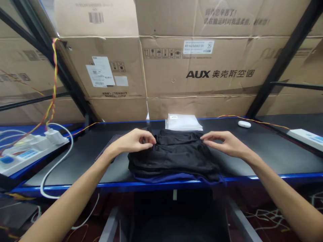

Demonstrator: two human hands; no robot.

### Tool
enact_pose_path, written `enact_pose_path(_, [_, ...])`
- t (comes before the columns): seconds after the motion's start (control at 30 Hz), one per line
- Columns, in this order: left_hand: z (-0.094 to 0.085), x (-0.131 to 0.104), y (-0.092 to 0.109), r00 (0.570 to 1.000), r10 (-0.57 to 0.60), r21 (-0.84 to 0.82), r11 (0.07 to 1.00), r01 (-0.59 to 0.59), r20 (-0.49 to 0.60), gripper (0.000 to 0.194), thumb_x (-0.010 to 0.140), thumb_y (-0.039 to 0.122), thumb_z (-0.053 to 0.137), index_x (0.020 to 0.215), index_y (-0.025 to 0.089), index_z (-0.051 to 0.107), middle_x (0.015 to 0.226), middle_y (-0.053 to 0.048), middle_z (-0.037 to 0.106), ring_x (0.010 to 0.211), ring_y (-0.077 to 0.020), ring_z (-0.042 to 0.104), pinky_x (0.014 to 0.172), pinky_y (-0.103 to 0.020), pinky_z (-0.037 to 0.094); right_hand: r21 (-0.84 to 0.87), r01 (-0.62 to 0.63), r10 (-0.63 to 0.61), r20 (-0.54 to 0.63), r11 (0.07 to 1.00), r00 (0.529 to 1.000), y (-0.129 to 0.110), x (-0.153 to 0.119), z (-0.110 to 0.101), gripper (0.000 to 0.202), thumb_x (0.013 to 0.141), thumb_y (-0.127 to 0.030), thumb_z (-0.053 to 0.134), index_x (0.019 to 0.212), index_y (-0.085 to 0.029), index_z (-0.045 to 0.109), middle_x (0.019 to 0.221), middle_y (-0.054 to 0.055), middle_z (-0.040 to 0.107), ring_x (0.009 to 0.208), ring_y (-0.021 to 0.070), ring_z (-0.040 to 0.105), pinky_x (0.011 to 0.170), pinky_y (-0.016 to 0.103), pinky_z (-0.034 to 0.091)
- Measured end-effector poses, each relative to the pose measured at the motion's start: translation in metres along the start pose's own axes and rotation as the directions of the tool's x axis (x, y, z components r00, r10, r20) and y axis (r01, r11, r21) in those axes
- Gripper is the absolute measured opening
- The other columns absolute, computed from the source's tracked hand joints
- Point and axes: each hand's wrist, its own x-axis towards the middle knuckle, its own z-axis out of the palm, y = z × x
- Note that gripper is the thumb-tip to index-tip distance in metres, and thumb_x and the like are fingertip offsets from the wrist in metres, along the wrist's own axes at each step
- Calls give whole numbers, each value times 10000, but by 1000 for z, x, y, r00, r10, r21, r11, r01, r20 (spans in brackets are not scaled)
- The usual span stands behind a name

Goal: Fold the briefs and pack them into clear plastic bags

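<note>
A black cloth (174, 158), loosely folded with creases, lies at the front of the dark tabletop. Dark blue fabric (171, 177) shows beneath its near side, along the table's blue edge. My left hand (137, 139) pinches the cloth near its upper left corner, thumb against the curled fingers. At the opposite corner, my right hand (224, 143) has its thumb and fingertips close together on the cloth's upper right edge. Directly behind the cloth sits a stack of white packets (184, 122). A flat dark item (107, 148) is partly covered by my left forearm.
A power strip (32, 148) with plugs and a looping white cable (68, 154) is at the left; another strip (308, 137) lies right. A small white case (244, 124) rests at the back. Cardboard (202, 87) and black posts stand behind; a chair (176, 218) is below.
</note>
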Motion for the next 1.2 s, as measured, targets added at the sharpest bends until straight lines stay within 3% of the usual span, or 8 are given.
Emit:
enact_pose_path(0.13, [6, 27, -15, 988, 156, 129, 980, -153, -14, 346, 799, 233, 618, 1134, 220, 702, 1302, -69, 635, 1163, -231, 591, 1033, -345, 441, -157, 152, -149, 31, 976, 988, 20, 29, 7, 415, 855, -416, 605, 1235, -259, 666, 1175, 67, 704, 1047, 279, 656, 929, 442, 535])
enact_pose_path(0.23, [10, 39, -24, 984, 173, 179, 968, -175, 32, 362, 777, 216, 626, 1132, 223, 699, 1388, -74, 578, 1241, -246, 554, 1091, -366, 395, -229, 196, -175, 109, 953, 979, 31, 43, 13, 382, 815, -367, 621, 1182, -287, 693, 1327, 54, 643, 1204, 299, 595, 1050, 493, 458])
enact_pose_path(0.4, [13, 49, -30, 993, 119, 121, 985, -120, 15, 243, 857, 302, 562, 1037, 222, 704, 1046, -26, 731, 975, -205, 666, 932, -310, 478, -169, 136, -123, 88, 976, 989, 34, 48, 13, 214, 854, -393, 575, 924, -258, 724, 1074, 55, 747, 1055, 286, 669, 980, 472, 496])
enact_pose_path(0.57, [16, 65, -32, 992, 21, -69, 997, -30, -128, 334, 896, 449, 514, 1050, 183, 644, 816, -20, 705, 774, -182, 653, 765, -293, 510, 98, -29, 34, -46, 995, 998, 38, 49, -1, 348, 803, -529, 634, 892, -197, 687, 901, 62, 741, 858, 264, 679, 830, 426, 535])
enact_pose_path(0.7, [22, 83, -36, 978, -114, -181, 980, 82, -176, 416, 872, 476, 569, 1145, 162, 573, 617, 17, 647, 571, -168, 637, 623, -269, 489, 278, -132, 153, -55, 951, 987, 49, 58, -9, 403, 728, -557, 696, 905, -196, 673, 814, 43, 725, 752, 223, 658, 728, 364, 519])
enact_pose_path(0.83, [34, 95, -42, 971, -150, -42, 989, 144, -184, 344, 861, 428, 591, 1107, 187, 612, 636, 19, 665, 510, -159, 626, 590, -264, 473, 82, -190, 194, -48, 978, 980, 57, 64, -3, 357, 748, -530, 661, 850, -188, 683, 648, 0, 631, 576, 174, 552, 554, 306, 422])
enact_pose_path(0.97, [44, 94, -49, 965, -105, 206, 966, 156, -240, 240, 854, 374, 600, 1005, 226, 713, 793, -20, 736, 735, -205, 673, 686, -287, 476, -189, -121, 105, -93, 974, 990, 60, 64, 12, 288, 783, -473, 605, 835, -201, 686, 576, -28, 545, 552, 166, 508, 551, 293, 385])
enact_pose_path(1.2, [38, 76, -48, 964, 22, 217, 975, 38, -266, 289, 895, 359, 543, 1040, 211, 744, 996, -50, 755, 905, -218, 692, 853, -308, 506, -435, -140, 66, -180, 889, 981, 54, 65, 21, 313, 869, -500, 544, 871, -217, 677, 703, 36, 652, 656, 216, 606, 610, 314, 439])
